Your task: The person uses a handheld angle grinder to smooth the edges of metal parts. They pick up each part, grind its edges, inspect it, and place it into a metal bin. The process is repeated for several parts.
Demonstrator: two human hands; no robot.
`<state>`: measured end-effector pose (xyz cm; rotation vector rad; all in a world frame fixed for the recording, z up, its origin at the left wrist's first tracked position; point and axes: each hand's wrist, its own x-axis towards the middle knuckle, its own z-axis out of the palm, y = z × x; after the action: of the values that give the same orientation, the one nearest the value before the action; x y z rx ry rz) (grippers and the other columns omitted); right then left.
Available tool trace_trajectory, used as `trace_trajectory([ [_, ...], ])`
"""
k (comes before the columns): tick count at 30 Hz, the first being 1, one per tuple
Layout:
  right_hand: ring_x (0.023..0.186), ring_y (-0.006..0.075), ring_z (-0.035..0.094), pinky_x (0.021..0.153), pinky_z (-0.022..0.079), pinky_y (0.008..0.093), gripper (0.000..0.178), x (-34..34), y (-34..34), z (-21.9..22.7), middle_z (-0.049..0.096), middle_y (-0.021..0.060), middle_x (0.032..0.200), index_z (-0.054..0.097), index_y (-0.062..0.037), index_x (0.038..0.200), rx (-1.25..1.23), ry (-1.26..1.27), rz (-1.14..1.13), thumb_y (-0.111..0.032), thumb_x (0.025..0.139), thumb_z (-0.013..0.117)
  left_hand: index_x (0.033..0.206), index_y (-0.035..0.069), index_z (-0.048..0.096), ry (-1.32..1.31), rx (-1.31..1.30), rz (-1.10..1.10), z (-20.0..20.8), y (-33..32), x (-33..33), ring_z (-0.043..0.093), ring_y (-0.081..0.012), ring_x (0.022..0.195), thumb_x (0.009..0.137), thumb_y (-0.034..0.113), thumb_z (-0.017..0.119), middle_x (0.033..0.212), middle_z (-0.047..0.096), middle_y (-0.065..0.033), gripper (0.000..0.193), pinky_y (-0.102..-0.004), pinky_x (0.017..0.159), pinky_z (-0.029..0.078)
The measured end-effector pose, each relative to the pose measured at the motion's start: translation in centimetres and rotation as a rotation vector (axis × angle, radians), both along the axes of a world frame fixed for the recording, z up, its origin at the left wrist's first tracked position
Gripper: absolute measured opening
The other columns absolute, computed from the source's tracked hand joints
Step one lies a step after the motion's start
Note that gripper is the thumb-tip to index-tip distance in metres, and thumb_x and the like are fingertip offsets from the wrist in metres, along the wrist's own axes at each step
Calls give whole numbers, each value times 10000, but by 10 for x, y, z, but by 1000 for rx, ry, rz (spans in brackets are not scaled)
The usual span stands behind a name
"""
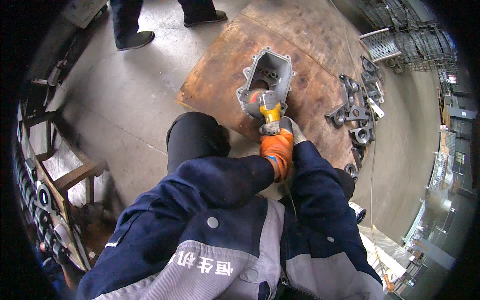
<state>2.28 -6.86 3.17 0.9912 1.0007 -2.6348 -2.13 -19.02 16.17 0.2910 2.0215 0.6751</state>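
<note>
An angle grinder (270, 111) with a yellow body and grey head is held out in front of me. Its disc, partly hidden by the head, is at the near end of a grey metal housing (288, 75). Whether the disc touches the metal, I cannot tell. My left hand (277, 150), in an orange glove, is closed around the rear of the grinder. Close against it, my right hand (297, 133) wears a greyish glove and also grips the tool, its fingers partly hidden. The open-topped housing has a flanged rim with bolt lugs, and small round features show inside.
The housing lies on a brown, stained board (215, 75). Several dark metal brackets (357, 114) with round holes lie along its right side. A thin cable (372, 185) runs down the right. A wooden-framed rack (75, 177) stands left. Another person's shoes (136, 40) are ahead.
</note>
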Motion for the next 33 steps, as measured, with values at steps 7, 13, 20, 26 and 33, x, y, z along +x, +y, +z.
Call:
trace_trajectory([
  [7,661,196,595,626,491,306,249,-26,-15,43,635,86,779,619,-13,948,207,-125,97,-158,748,652,1115,-4,511,-82,6,365,-30,3,9,628,-358,941,799,593,546,990,645,-190,676,-394,777,495],
  [13,617,153,572,577,468,275,288,-42,-31,84,618,59,761,616,2,920,57,-65,119,-14,658,734,1024,15,537,160,-1,208,-59,0,19,652,-330,797,796,601,557,887,656,-163,629,-412,653,500],
  [20,717,190,629,619,520,273,429,-45,-37,88,644,126,907,549,-10,1144,99,-29,106,-24,734,672,1033,75,558,382,57,333,-37,5,23,626,-183,660,897,461,502,863,657,-83,412,-340,539,463],
  [26,739,181,626,633,523,282,492,-26,-27,78,649,110,928,555,-33,1156,-17,14,130,-29,692,717,1036,65,555,133,-47,318,-1,2,16,622,-168,667,893,490,486,879,654,-97,454,-345,556,461],
  [33,685,284,608,635,509,387,464,25,-10,74,649,169,934,546,-26,1133,28,-194,-151,-385,861,433,1050,-13,536,-167,-5,398,29,16,28,638,-317,885,765,665,529,962,648,-167,736,-399,747,484],
])
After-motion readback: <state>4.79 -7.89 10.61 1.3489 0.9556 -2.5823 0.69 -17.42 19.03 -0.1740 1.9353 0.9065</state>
